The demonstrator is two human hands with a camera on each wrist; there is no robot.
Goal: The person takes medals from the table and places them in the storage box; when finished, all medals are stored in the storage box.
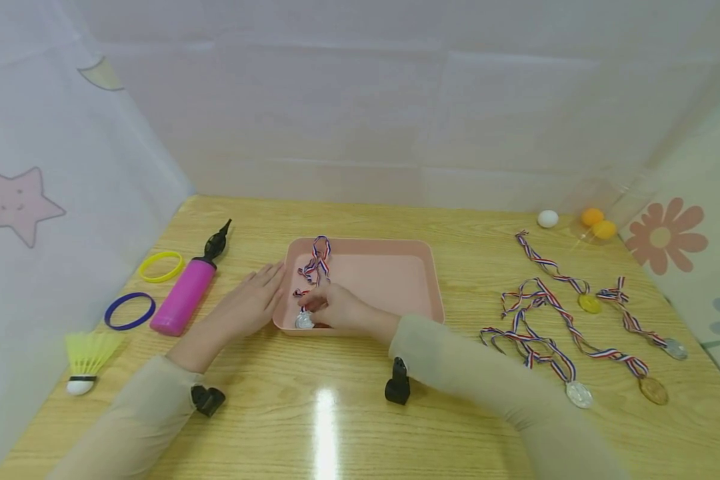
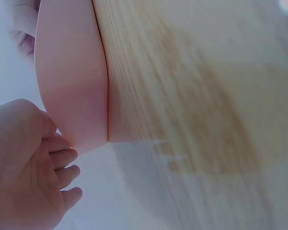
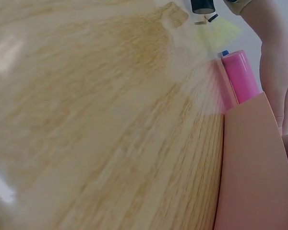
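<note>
A pink tray (image 1: 396, 273) sits mid-table. Inside its near left corner lies a silver medal (image 1: 304, 321) whose striped ribbon (image 1: 317, 261) trails toward the tray's far rim. My right hand (image 1: 336, 308) reaches into that corner and pinches the ribbon just above the medal. My left hand (image 1: 249, 303) lies flat on the table with straight fingers touching the tray's left wall; in the left wrist view the left hand (image 2: 26, 167) sits beside the tray's outer wall (image 2: 72, 76). The right wrist view shows the tray's side (image 3: 249, 167).
Several ribboned medals (image 1: 567, 333) lie to the right. A pink pump (image 1: 189, 290), yellow ring (image 1: 161, 265), blue ring (image 1: 129, 311) and yellow shuttlecock (image 1: 85, 357) lie to the left. A white ball (image 1: 547, 218) and two orange balls (image 1: 597, 223) sit far right. Fabric walls surround the table.
</note>
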